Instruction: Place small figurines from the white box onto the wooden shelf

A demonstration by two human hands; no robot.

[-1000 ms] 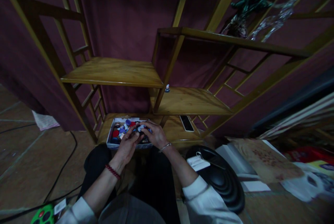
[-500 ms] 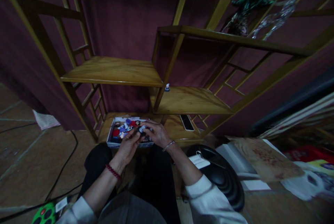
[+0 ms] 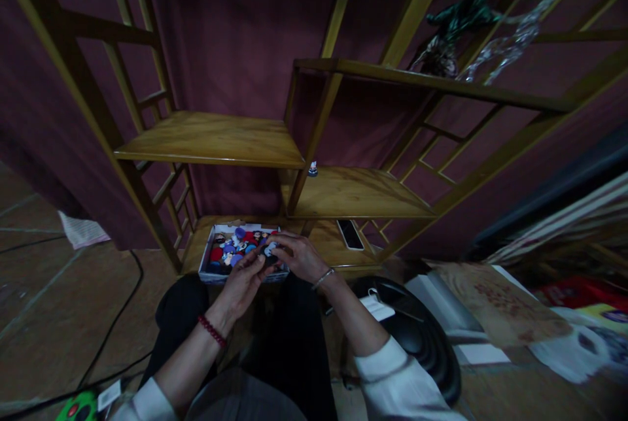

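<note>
Box (image 3: 212,276): colourful figurines (image 3: 229,252) inside | left hand (image 3: 244,277): gripping dark-based figure (image 3: 269,252) | right hand (image 3: 300,257): pinching it too

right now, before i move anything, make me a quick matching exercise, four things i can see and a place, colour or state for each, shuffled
1 phone
2 open box
3 lone standing figure
4 fingers

A beside a wooden post
B gripping a small dark-and-pale piece
C black face, pale edge
D holding many colourful pieces

Pairs: 1-C, 2-D, 3-A, 4-B
</note>
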